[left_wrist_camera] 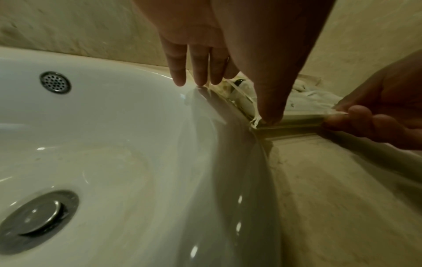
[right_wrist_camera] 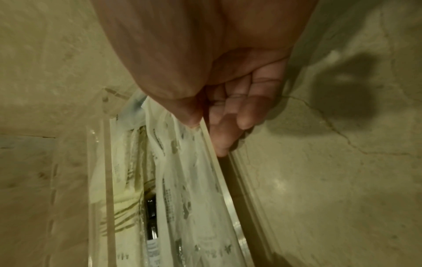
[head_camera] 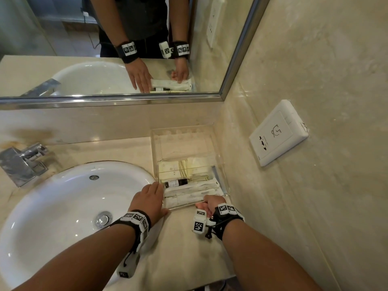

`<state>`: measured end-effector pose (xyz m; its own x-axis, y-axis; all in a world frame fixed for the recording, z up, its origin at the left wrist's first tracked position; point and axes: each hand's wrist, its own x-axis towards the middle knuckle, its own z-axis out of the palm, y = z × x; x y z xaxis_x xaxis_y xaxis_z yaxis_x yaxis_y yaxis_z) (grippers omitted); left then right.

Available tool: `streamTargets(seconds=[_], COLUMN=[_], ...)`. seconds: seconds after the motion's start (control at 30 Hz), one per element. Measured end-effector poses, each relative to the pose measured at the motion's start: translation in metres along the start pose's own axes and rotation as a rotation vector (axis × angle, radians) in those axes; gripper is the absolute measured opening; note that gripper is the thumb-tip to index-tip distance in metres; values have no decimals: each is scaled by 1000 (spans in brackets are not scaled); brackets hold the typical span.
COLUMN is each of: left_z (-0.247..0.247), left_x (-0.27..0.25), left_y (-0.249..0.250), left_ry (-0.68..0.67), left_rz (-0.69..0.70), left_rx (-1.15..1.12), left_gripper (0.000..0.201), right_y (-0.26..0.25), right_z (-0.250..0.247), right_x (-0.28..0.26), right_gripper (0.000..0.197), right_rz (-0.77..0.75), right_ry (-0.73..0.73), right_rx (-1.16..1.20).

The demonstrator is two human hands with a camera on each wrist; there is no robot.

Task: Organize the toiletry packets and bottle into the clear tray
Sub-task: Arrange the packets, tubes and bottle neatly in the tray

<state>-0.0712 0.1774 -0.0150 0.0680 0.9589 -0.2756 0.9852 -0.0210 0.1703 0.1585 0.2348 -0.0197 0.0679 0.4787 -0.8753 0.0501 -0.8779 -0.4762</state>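
Several packets (head_camera: 191,193) and the bottle (head_camera: 176,182) are already laid in the clear tray (head_camera: 156,156); little seems left. Its near wall is pinched by the right hand (head_camera: 211,203); the left hand (head_camera: 150,195), fingers straight, is pressed against its side.

Head camera looks steeply down from above onto the clear plastic tray (head_camera: 156,156) beside a white ceramic sink (head_camera: 52,206). Both wrist cameras sit close, facing along the fingers, sharing the tray's near rim.
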Motion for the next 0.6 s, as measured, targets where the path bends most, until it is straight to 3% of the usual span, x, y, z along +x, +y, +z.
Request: streamTargets(seconds=[0.13,0.3,0.4,0.6], left_z=[-2,-7,-10,-10], left_x=[2,7,9,8], left_y=[-1,-1,-5,-6], left_ry=[-2,-6,-8,-17], left_rz=[4,-25,-61,-5], left_rx=[4,-13,-31,28], left_gripper=[85,84,87,87], right_y=[-3,-12,-10,-2], right_z=[1,3,5,12], right_x=[2,-6,-3,-1], right_gripper=[41,15,15,22], right_rz=[-2,-4,17,18], right_ry=[9,104,123,145], right_rx=[-9,-130,-89,0])
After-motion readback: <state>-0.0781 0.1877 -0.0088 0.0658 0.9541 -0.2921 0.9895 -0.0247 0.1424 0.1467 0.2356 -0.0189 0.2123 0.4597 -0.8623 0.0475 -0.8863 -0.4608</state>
